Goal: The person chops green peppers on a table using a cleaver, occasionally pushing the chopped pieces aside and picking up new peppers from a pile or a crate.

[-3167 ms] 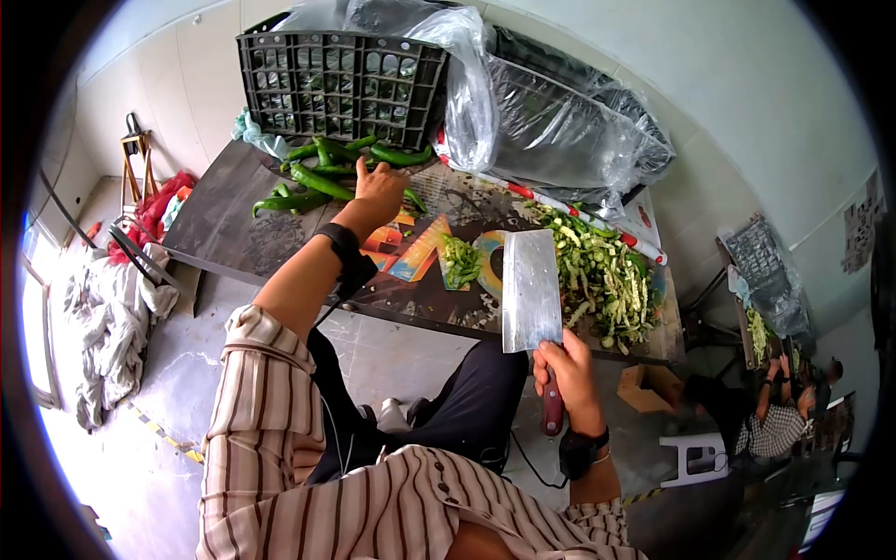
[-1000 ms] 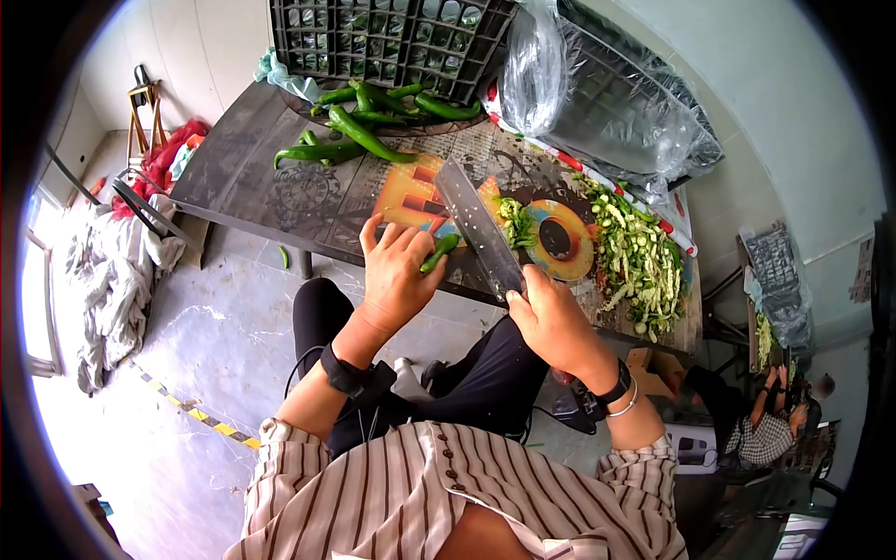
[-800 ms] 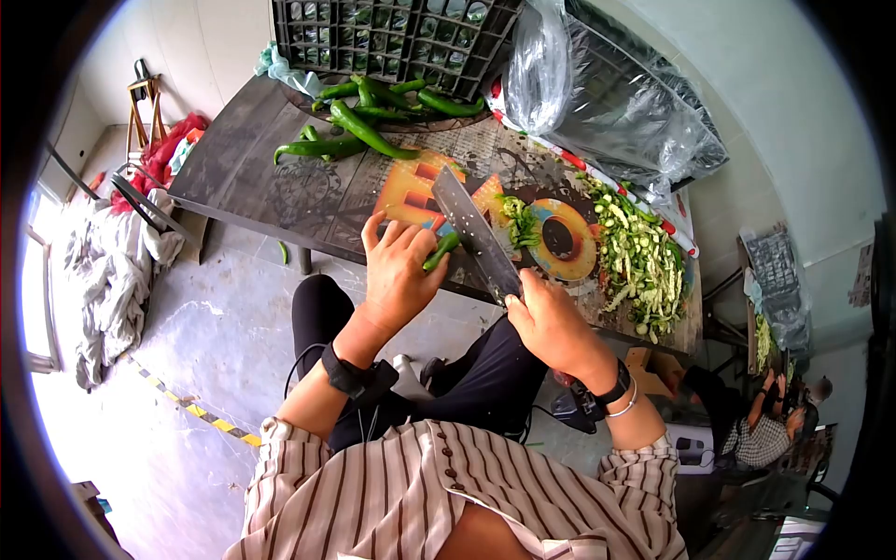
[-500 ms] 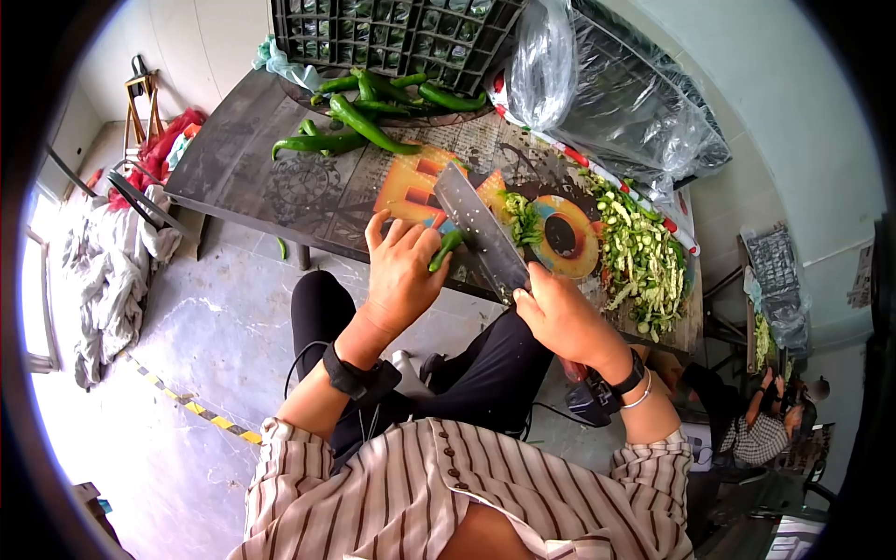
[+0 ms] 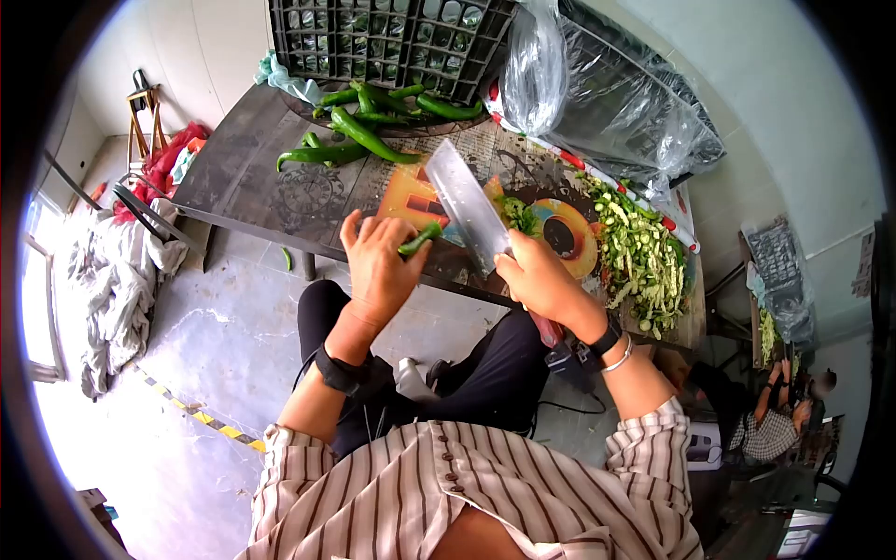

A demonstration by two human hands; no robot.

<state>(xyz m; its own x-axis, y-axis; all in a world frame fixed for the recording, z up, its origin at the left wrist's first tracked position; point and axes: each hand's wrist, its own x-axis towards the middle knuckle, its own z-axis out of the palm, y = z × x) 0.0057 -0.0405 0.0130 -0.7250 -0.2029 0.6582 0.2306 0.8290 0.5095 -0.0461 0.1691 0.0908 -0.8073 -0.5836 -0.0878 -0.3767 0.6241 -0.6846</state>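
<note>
My left hand (image 5: 381, 264) pinches a short piece of green chili pepper (image 5: 421, 239) above the near edge of the table. In my right hand (image 5: 546, 285) is a cleaver (image 5: 467, 203), its wide blade tilted up to the left, close to the pepper piece but apart from it. Beyond the blade lies a small heap of chopped pepper (image 5: 519, 217). A larger pile of chopped pepper (image 5: 644, 261) spreads at the table's right side. Several whole green chili peppers (image 5: 367, 137) lie at the back of the table.
A black plastic crate (image 5: 392, 42) stands at the back of the table (image 5: 238, 177). Beside it is a crate wrapped in clear plastic (image 5: 625, 89). Cloth (image 5: 121, 289) is heaped at left. Another person (image 5: 765, 425) sits far right.
My left hand has shifted left with the pepper piece, which is now turned more level. The cleaver and my right hand have moved slightly left and up.
</note>
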